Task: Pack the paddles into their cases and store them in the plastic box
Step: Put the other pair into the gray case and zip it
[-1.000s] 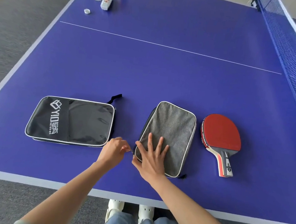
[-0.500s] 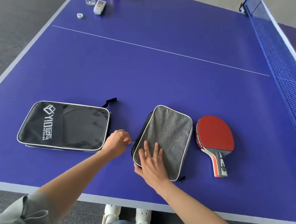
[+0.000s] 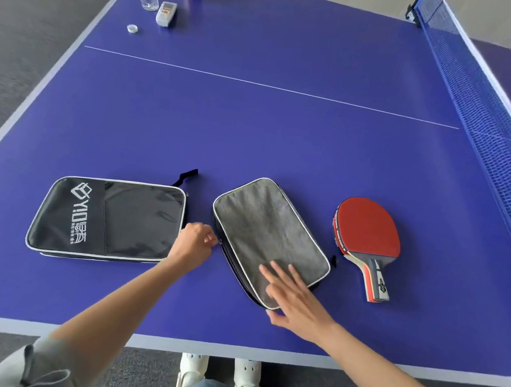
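While the right hand (image 3: 292,296) presses flat and open on the grey case (image 3: 267,238) near the desk's (image 3: 254,124) front edge, the left hand (image 3: 194,245) pinches its zipper pull.

The left hand (image 3: 195,242) is pinching with curled fingers (image 3: 211,238); the right hand (image 3: 292,296) is pressing down flat, fingers spread.

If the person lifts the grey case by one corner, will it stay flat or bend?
The grey case is soft fabric, so it would probably sag somewhat. Its open zipper side near the left hand may gape. It looks light: the right hand presses it flat, likely to stop sliding.
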Motion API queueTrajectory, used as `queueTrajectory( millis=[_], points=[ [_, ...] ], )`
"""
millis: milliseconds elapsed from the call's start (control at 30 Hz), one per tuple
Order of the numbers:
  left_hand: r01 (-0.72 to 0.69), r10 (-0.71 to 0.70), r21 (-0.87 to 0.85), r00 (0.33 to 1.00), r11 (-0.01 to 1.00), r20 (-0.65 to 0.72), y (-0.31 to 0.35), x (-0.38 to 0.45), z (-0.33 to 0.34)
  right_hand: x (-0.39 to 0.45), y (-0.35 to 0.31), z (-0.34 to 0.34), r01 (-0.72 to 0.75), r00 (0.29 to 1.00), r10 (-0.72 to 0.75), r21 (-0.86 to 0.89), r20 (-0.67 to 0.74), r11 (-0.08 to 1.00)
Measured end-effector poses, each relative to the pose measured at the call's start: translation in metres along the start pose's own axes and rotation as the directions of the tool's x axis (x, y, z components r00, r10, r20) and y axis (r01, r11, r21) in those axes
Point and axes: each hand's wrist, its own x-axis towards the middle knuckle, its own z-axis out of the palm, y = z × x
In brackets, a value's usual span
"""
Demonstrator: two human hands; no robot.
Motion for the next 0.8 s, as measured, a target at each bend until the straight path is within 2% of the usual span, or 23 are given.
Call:
queueTrajectory(
  millis=[67, 133, 267, 467, 600, 700, 800],
  points=[
    [-0.017, 0.018, -0.012, 0.999, 1.000, 0.034, 0.000, -0.008, 0.007, 0.009, -0.007, -0.005, -0.146, 0.988, 0.151, 0.166, -0.018, 0.975],
    [-0.021, 0.023, -0.042, 0.998, 0.999, 0.054, 0.001, -0.017, 0.016, 0.031, -0.017, -0.011, -0.279, 0.959, 0.283, 0.290, 0.031, 0.915],
    [0.004, -0.005, -0.129, 1.000, 0.992, -0.014, 0.003, -0.034, 0.027, 0.078, -0.030, -0.009, -0.425, 0.905, 0.418, 0.256, 0.081, 0.868],
    [0.070, -0.084, -0.231, 0.995, 0.970, -0.049, 0.000, -0.040, 0.032, 0.089, -0.033, 0.001, -0.402, 0.916, 0.402, 0.017, 0.000, 0.916],
    [0.038, -0.056, -0.239, 0.996, 0.970, -0.067, 0.009, -0.036, 0.028, 0.091, -0.030, 0.003, -0.377, 0.925, 0.373, -0.058, -0.070, 0.924],
    [0.036, -0.055, -0.179, 0.993, 0.983, -0.106, 0.006, -0.025, 0.012, 0.091, -0.028, -0.001, -0.366, 0.925, 0.361, -0.029, -0.116, 0.930],
    [0.090, -0.110, -0.150, 0.986, 0.985, -0.128, -0.006, -0.009, -0.011, 0.083, -0.023, -0.002, -0.324, 0.928, 0.343, 0.138, -0.145, 0.936]
  ],
)
